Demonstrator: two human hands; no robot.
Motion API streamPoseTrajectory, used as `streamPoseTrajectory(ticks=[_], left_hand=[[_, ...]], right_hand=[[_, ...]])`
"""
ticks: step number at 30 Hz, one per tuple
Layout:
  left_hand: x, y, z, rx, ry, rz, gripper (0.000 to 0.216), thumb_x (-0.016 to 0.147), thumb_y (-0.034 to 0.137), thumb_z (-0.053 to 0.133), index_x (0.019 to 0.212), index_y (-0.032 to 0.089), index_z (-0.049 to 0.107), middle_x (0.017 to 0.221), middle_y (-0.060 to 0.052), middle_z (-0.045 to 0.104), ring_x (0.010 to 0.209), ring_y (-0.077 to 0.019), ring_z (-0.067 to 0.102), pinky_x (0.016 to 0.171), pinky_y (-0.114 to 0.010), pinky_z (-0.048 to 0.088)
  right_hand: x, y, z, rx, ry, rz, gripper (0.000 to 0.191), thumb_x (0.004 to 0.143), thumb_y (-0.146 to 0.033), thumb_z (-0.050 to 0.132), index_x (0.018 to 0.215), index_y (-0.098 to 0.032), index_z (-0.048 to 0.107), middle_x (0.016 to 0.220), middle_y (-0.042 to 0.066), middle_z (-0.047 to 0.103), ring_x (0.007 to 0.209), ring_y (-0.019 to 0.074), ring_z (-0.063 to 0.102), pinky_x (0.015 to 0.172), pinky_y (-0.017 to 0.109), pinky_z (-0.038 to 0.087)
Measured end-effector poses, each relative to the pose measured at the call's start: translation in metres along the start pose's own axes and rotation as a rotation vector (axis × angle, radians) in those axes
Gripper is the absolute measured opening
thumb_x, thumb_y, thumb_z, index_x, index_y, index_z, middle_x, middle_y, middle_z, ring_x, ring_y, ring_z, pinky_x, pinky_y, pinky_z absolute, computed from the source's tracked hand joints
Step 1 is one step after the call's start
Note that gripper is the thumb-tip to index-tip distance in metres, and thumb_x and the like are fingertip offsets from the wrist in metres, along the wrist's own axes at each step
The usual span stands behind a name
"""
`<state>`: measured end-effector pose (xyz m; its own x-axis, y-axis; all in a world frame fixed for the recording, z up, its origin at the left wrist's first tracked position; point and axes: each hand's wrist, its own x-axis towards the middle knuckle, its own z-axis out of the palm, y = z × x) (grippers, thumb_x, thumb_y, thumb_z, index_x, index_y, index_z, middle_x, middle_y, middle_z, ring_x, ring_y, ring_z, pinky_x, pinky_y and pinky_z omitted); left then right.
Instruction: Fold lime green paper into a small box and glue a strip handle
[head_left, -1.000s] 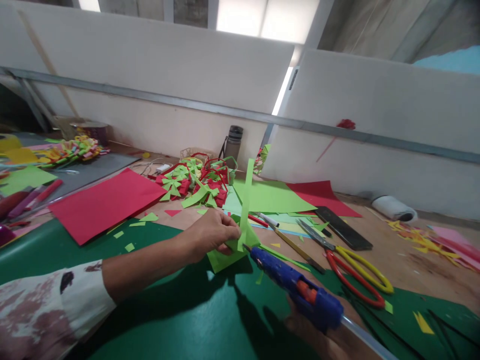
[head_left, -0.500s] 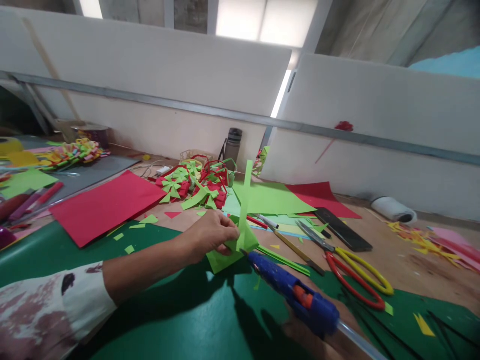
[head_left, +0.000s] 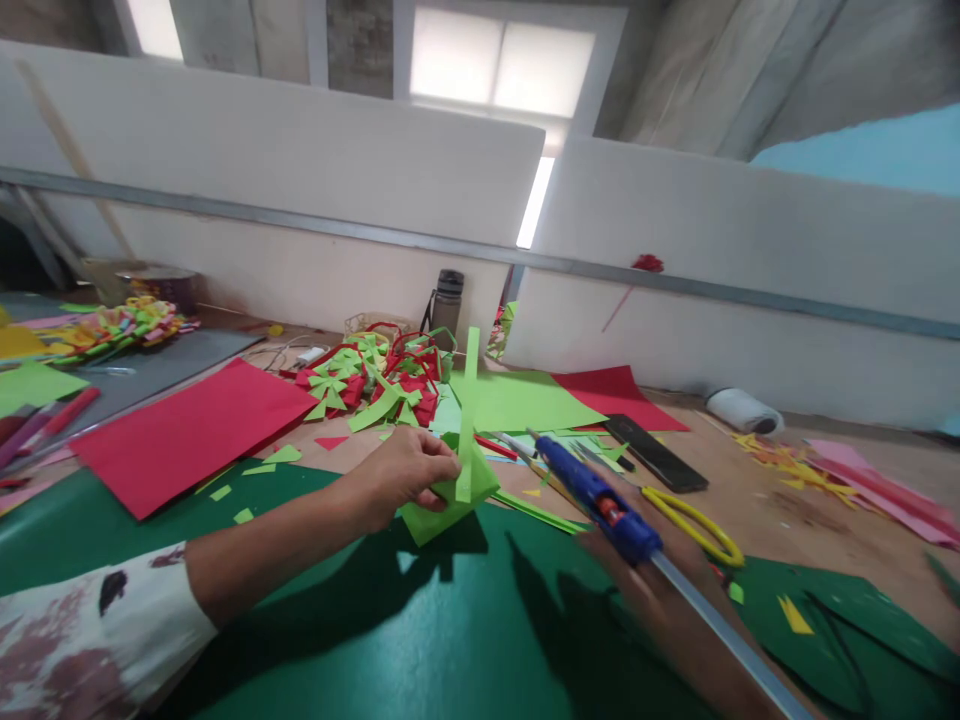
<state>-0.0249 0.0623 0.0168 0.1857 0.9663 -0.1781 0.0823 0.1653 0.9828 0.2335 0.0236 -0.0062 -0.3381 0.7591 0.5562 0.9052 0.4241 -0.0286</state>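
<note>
My left hand [head_left: 409, 472] pinches a small folded light-green paper piece [head_left: 450, 508] just over the green mat. From that piece a light-green paper strip [head_left: 468, 410] stands up almost vertically. In my right hand [head_left: 645, 565] is a blue glue gun [head_left: 596, 492], its nozzle pointing up and left, apart from the paper. A clear glue stick [head_left: 724, 630] juts from the gun's back end. Behind my right hand lie scissors with a yellow handle [head_left: 697, 525], partly covered by that hand.
A red paper sheet [head_left: 195, 430] lies at the left. Decorated red and green paper pieces [head_left: 375, 375] are heaped ahead, near a dark bottle [head_left: 448, 305]. A black phone [head_left: 656, 452] rests at the right. Green offcuts [head_left: 281, 455] dot the green mat's edge [head_left: 322, 560].
The glue gun has moved up and away to the right from the green paper, which it was touching or nearly touching. My left hand still holds the paper. The camera view has shifted slightly.
</note>
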Motion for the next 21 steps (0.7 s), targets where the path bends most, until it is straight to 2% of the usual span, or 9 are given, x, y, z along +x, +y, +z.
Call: streamPoseTrajectory(ticks=[1, 3, 5, 7, 8, 12, 15, 21], left_hand=[[-0.001, 0.0, 0.0, -0.002, 0.004, 0.001, 0.007, 0.061, 0.017, 0.063, 0.058, 0.012, 0.06, 0.058, 0.001, 0.058, 0.054, -0.01, 0.056, 0.052, -0.021, 0.05], [-0.002, 0.001, 0.001, -0.008, 0.011, 0.01, 0.009, 0.062, 0.019, 0.065, 0.058, 0.012, 0.06, 0.057, 0.001, 0.057, 0.054, -0.0093, 0.055, 0.052, -0.02, 0.049], [-0.003, 0.003, 0.001, -0.019, 0.019, 0.025, 0.012, 0.062, 0.021, 0.067, 0.058, 0.012, 0.06, 0.057, 0.002, 0.057, 0.053, -0.0089, 0.055, 0.053, -0.02, 0.049], [-0.005, 0.005, 0.0, -0.034, 0.022, 0.043, 0.014, 0.063, 0.023, 0.068, 0.06, 0.012, 0.06, 0.057, 0.002, 0.057, 0.054, -0.0087, 0.055, 0.056, -0.021, 0.051], [-0.006, 0.007, 0.0, -0.041, 0.022, 0.052, 0.015, 0.064, 0.024, 0.068, 0.061, 0.012, 0.06, 0.058, 0.002, 0.057, 0.054, -0.0088, 0.056, 0.058, -0.022, 0.052], [-0.01, 0.01, -0.001, -0.058, 0.008, 0.098, 0.017, 0.068, 0.028, 0.068, 0.066, 0.013, 0.061, 0.064, 0.002, 0.06, 0.059, -0.0086, 0.058, 0.065, -0.023, 0.054], [-0.013, 0.01, 0.0, -0.12, -0.003, 0.13, 0.019, 0.066, 0.029, 0.072, 0.066, 0.013, 0.061, 0.064, 0.002, 0.059, 0.06, -0.009, 0.057, 0.065, -0.023, 0.054], [-0.021, 0.009, 0.008, -0.106, -0.05, 0.135, 0.023, 0.065, 0.033, 0.073, 0.065, 0.013, 0.061, 0.064, 0.001, 0.06, 0.061, -0.0102, 0.059, 0.066, -0.023, 0.053]], right_hand=[[0.005, 0.006, -0.001, 0.029, 0.037, -0.006, 0.054, 0.088, -0.032, 0.041, 0.139, -0.023, 0.027, 0.121, 0.012, 0.056, 0.107, 0.0261, 0.057, 0.082, 0.035, 0.051], [0.013, 0.017, 0.001, -0.111, 0.047, 0.051, 0.049, 0.088, -0.027, 0.042, 0.136, -0.02, 0.033, 0.12, 0.015, 0.053, 0.1, 0.0272, 0.059, 0.072, 0.034, 0.054], [0.018, 0.026, 0.007, -0.379, -0.031, 0.107, 0.047, 0.087, -0.019, 0.041, 0.134, -0.018, 0.038, 0.115, 0.016, 0.053, 0.093, 0.0275, 0.06, 0.065, 0.034, 0.054], [0.02, 0.03, 0.015, -0.594, -0.157, 0.077, 0.051, 0.086, -0.008, 0.037, 0.136, -0.016, 0.036, 0.112, 0.016, 0.055, 0.094, 0.027, 0.059, 0.065, 0.033, 0.053], [0.02, 0.031, 0.02, -0.627, -0.199, 0.056, 0.052, 0.085, -0.005, 0.037, 0.136, -0.017, 0.037, 0.111, 0.016, 0.056, 0.094, 0.0268, 0.058, 0.066, 0.033, 0.052], [0.019, 0.028, 0.035, -0.634, -0.279, 0.034, 0.054, 0.084, 0.0, 0.035, 0.133, -0.019, 0.041, 0.11, 0.016, 0.058, 0.091, 0.0271, 0.058, 0.065, 0.034, 0.05], [0.02, 0.025, 0.04, -0.605, -0.304, 0.037, 0.052, 0.085, -0.001, 0.034, 0.132, -0.019, 0.043, 0.112, 0.017, 0.057, 0.093, 0.0287, 0.058, 0.07, 0.039, 0.048], [0.021, 0.03, 0.025, -0.447, -0.345, 0.009, 0.055, 0.077, 0.001, 0.047, 0.127, -0.022, 0.049, 0.123, 0.017, 0.055, 0.11, 0.0327, 0.051, 0.089, 0.055, 0.035]])
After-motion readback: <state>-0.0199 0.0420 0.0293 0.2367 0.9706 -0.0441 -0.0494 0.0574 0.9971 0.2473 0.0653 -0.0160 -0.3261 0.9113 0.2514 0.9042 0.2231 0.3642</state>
